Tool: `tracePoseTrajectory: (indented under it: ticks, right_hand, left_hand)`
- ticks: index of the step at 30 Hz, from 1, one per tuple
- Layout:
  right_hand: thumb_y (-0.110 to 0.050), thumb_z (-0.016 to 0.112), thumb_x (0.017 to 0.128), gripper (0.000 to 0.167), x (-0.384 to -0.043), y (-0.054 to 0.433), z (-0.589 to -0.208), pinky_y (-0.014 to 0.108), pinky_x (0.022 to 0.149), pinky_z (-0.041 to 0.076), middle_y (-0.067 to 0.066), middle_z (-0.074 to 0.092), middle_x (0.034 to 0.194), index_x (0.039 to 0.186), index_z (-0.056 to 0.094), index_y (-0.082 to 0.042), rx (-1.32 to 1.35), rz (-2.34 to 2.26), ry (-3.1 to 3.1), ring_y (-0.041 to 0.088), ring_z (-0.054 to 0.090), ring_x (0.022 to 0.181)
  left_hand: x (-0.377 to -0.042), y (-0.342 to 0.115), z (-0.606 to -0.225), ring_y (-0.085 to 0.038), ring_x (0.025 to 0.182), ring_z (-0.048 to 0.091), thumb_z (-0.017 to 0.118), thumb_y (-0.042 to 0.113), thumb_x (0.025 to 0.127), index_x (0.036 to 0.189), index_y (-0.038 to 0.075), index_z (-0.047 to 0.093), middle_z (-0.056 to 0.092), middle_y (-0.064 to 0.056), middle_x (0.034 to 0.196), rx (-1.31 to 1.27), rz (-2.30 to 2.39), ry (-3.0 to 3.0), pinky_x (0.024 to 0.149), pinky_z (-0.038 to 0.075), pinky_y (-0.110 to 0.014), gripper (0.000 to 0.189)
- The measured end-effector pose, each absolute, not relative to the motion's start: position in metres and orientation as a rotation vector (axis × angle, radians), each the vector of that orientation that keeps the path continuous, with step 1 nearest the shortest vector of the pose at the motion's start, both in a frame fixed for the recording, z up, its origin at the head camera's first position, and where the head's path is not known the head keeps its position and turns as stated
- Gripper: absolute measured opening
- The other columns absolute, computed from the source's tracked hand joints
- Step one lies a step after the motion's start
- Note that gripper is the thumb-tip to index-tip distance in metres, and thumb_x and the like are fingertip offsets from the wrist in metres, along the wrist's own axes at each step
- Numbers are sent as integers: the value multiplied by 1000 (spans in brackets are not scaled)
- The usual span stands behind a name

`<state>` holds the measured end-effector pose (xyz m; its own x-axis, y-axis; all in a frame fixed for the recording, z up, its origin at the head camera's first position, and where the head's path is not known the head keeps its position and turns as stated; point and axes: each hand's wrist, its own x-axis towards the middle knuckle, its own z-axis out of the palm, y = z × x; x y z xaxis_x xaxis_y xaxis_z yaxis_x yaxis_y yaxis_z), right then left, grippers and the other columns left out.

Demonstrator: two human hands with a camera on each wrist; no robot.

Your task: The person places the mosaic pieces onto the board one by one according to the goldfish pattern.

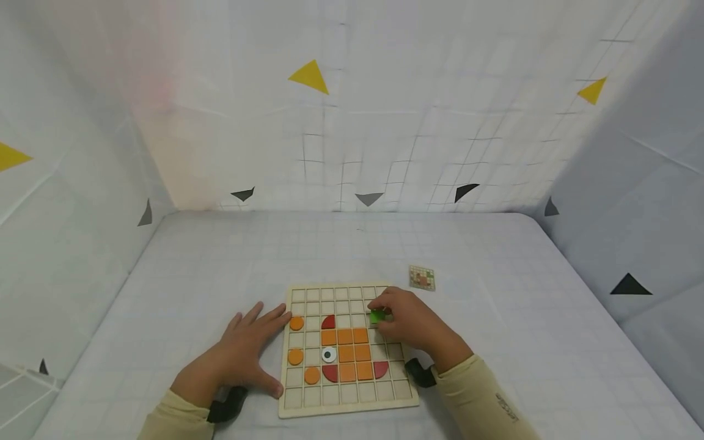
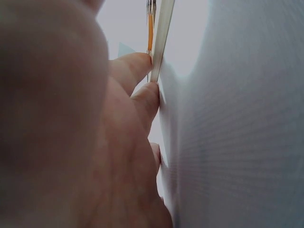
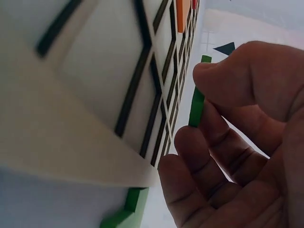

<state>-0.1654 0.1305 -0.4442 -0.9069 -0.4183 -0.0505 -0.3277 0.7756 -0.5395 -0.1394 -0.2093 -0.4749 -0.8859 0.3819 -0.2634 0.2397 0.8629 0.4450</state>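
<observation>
A pale wooden grid board (image 1: pixel 313 397) lies on the table with flat pieces in its cells. My right hand (image 1: pixel 409 321) pinches a green tile (image 3: pixel 196 107) between thumb and fingers, over the upper right cells. Spread wide, my left hand (image 1: pixel 242 348) rests at the board's left side, fingertips (image 2: pixel 142 59) against its edge. In the middle stand several orange square tiles (image 1: pixel 346 353), with a white eye disc (image 1: pixel 329 354) to their left. Red quarter-circle pieces (image 1: pixel 381 370) sit around the squares. Orange discs (image 1: pixel 296 356) occupy cells near the left edge.
Behind the board's right corner lies a small patterned card (image 1: pixel 421 278). More green pieces (image 3: pixel 137 199) show beside the board's edge in the right wrist view. White sheeting (image 1: pixel 352 153) with yellow and dark triangles surrounds the white-covered table (image 1: pixel 247 250).
</observation>
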Motion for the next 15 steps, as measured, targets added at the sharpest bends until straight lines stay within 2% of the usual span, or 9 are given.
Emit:
tracePoseTrajectory:
  ticks: [9,15]
  right_hand:
    - [-6,71,86,30,-170,126,-449,32,82,54,-7,67,106,114,77,-13,-619,-794,2796,9,57,89]
    - [-3,71,85,29,-172,125,-450,33,82,54,-5,68,104,112,78,-12,-593,-748,2784,10,57,89]
  left_hand:
    - [-138,-213,-476,-42,158,7,90,73,39,158,30,38,26,5,169,506,608,2705,121,2,-72,137]
    - [-139,-211,-476,-41,158,7,91,73,40,158,30,38,26,6,169,509,600,2703,122,3,-71,136]
